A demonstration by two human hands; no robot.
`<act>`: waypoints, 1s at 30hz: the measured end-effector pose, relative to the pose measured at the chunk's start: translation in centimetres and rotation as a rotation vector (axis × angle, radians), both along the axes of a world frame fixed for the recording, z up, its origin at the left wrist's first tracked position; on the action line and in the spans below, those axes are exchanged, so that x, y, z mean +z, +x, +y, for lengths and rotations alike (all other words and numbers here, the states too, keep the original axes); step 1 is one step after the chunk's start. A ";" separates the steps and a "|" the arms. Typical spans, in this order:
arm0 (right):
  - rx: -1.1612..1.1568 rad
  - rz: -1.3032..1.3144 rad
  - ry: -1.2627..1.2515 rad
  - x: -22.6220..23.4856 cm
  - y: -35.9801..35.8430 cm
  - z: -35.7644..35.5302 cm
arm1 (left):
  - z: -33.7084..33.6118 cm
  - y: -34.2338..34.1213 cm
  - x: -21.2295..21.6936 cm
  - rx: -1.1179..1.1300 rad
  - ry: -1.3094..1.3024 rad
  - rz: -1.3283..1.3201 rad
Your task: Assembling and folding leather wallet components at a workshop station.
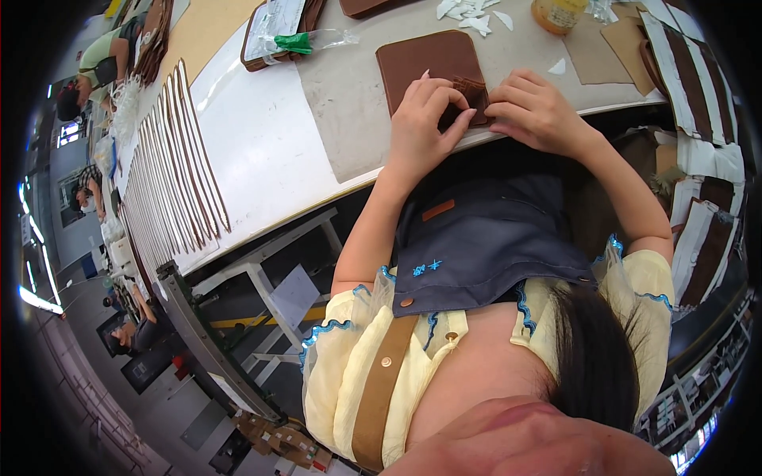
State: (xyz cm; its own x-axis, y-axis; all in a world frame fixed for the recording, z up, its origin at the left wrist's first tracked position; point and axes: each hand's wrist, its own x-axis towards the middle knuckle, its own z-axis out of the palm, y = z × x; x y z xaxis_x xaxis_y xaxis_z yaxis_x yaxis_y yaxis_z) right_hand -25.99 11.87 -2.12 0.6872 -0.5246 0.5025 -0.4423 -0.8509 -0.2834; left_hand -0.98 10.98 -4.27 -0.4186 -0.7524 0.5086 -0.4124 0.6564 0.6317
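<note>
A rounded brown leather panel [429, 67] lies flat on a grey mat [349, 103] at the near edge of the white worktable [254, 151]. The left hand [425, 119] and right hand [536, 107] sit close together at the panel's near right corner, fingertips pinching a small darker leather piece [474, 94] down against it. Left of the panel lies a clear plastic packet [278, 24] with a green strip, resting on another brown piece. Beyond the panel are scattered white paper scraps [472, 16] and a yellowish glue jar [558, 13]. Right of the panel, tan card sheets [595, 51] and brown-and-white strips [698, 71] are stacked. Far left of the panel, long narrow brown-edged strips [171, 159] lie in a fanned row.
</note>
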 end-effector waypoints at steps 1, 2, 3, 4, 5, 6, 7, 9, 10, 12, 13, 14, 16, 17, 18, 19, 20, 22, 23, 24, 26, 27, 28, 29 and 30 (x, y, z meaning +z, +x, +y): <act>-0.001 0.000 0.000 0.0 0.1 0.0 | 0.0 -0.1 0.1 -0.003 -0.005 -0.002; 0.002 0.001 0.000 0.0 0.3 0.0 | 0.0 -0.1 0.1 -0.007 -0.010 -0.005; 0.006 0.001 0.000 0.0 0.6 0.0 | 0.0 -0.1 0.1 -0.008 -0.010 -0.006; 0.005 0.000 -0.001 -0.1 0.8 0.0 | 0.0 -0.1 0.0 -0.008 -0.009 -0.007; 0.000 0.007 -0.004 -0.2 1.0 0.0 | -0.1 0.0 -0.1 -0.008 -0.009 -0.008; -0.006 0.013 -0.006 -0.3 1.2 -0.1 | -0.1 0.0 -0.1 -0.009 -0.010 -0.009; -0.006 0.012 -0.007 -0.3 1.5 -0.3 | 0.0 0.1 -0.1 -0.011 -0.009 -0.010; -0.075 -0.044 -0.030 -0.4 1.6 -0.5 | 0.0 -0.1 0.3 -0.017 -0.007 -0.010; -0.077 -0.044 -0.029 -0.4 1.6 -0.5 | 0.2 -0.1 0.5 -0.024 -0.006 -0.012; -0.105 -0.080 -0.074 -0.5 1.6 -0.6 | 0.2 -0.2 0.6 -0.028 -0.006 -0.014; -0.105 -0.080 -0.073 -0.4 1.5 -0.5 | 0.1 -0.2 0.4 -0.031 -0.013 -0.020; -0.102 -0.087 -0.053 -0.3 1.2 -0.4 | 0.1 -0.1 0.2 -0.030 -0.020 -0.028; -0.097 -0.095 -0.032 -0.2 0.8 -0.2 | -0.1 0.1 -0.2 -0.009 -0.006 -0.011; -0.074 -0.069 0.017 -0.1 0.5 -0.1 | -0.1 0.1 -0.3 0.006 0.008 0.008; -0.050 -0.044 0.066 -0.1 0.3 0.0 | -0.1 0.1 -0.4 0.005 0.010 0.009; -0.051 -0.043 0.067 -0.1 0.3 0.1 | -0.1 0.0 -0.4 0.011 0.005 0.019; -0.045 -0.029 0.076 -0.2 0.4 0.1 | -0.2 0.0 -0.4 0.016 0.000 0.028; -0.040 -0.015 0.085 -0.2 0.5 0.2 | -0.2 0.0 -0.4 0.009 0.003 0.026; -0.041 -0.009 0.080 -0.2 0.5 0.2 | -0.2 0.0 -0.4 0.005 0.005 0.024; -0.042 -0.003 0.076 -0.2 0.5 0.2 | -0.2 0.0 -0.3 0.005 0.005 0.023; -0.033 -0.003 0.069 0.1 0.7 0.0 | -0.2 -0.1 -0.2 0.002 -0.005 0.022; -0.024 -0.003 0.061 0.2 0.8 -0.1 | -0.2 0.0 -0.2 0.003 -0.005 0.021; -0.023 -0.003 0.061 0.3 0.8 -0.1 | -0.2 0.0 -0.2 0.004 -0.004 0.018; -0.023 0.000 0.062 0.3 0.8 -0.2 | -0.2 0.0 -0.2 0.004 -0.004 0.016; -0.022 0.004 0.062 0.3 0.8 -0.2 | -0.2 0.0 -0.2 0.004 -0.004 0.015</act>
